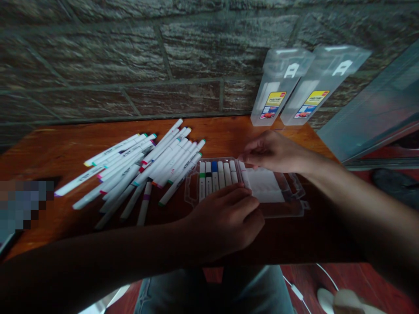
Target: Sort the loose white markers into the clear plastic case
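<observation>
An open clear plastic marker case [296,209] lies on the table in front of me. Several white markers [221,174] stand side by side in its left half, one with a blue band. Near the middle of the case is another white marker [243,173]. My left hand [231,218] is closed at its lower end, fingertips bent over it. At its upper end are the curled fingers of my right hand [275,150]. A white insert [265,185] shows in the right half of the case. Left of it lies a loose pile of white markers [170,157] with coloured ends.
Two tall clear plastic cases [273,93] with yellow and blue labels stand at the back right against the brick wall [193,52]. A pixelated flat object [19,213] lies at the wooden table's left edge. A white cable [296,291] runs over the floor.
</observation>
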### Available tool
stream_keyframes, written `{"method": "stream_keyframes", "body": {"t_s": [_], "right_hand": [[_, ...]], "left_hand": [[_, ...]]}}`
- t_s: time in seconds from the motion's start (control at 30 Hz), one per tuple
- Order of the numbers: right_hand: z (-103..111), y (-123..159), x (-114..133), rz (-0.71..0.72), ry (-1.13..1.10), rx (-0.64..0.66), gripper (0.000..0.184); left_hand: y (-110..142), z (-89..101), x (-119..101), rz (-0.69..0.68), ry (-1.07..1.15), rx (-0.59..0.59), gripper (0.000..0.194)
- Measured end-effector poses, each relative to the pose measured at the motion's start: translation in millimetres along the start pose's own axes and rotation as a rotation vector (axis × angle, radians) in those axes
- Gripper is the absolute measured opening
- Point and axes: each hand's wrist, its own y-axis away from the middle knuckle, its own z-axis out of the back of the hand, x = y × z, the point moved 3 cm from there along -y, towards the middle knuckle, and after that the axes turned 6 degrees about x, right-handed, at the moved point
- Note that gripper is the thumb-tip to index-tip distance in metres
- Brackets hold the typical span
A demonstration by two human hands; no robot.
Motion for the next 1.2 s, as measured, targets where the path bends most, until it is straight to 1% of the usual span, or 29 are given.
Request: {"method": "stream_keyframes", "body": {"t_s": [0.13,0.27,0.37,0.57,0.7,0.9,1.03,1.2], "right_hand": [[-0.2,-0.2,1.2,0.015,-0.014,0.011,0.031],[-0.9,-1.3,0.5,0.011,-0.003,-0.019,0.029],[-1.5,-2.0,-0.8,0.019,0.003,-0.048,0.031],[-1.6,-1.6,-0.9,0.044,0.030,-0.051,0.033],[-1.7,-1.6,-1.5,0.041,0.021,-0.055,0.033],[-1.3,-2.6,-3.7,0.044,0.028,-0.074,0.031],[-0.3,-2.5,-2.4,0.032,0.045,-0.091,0.032],[-0.2,-1.3,-2.1,0.028,0.012,-0.132,0.027]], "left_hand": [[0.8,0.1,0.5,0.014,0.006,-0.016,0.015],[0.5,1.1,-0.5,0.001,0.003,0.011,0.016],[0.0,0.8,-1.6,0.005,-0.014,0.017,0.018],[-0.7,-1.7,-3.1,0.023,-0.031,-0.012,0.015],[-0.3,-1.8,-4.3,0.018,-0.033,-0.001,0.016],[1.5,-1.8,-6.8,0.032,-0.008,-0.047,0.013],[2.2,-0.6,-5.9,0.036,0.018,-0.021,0.014],[2.6,3.9,-2.2,0.050,0.070,0.028,0.021]]}}
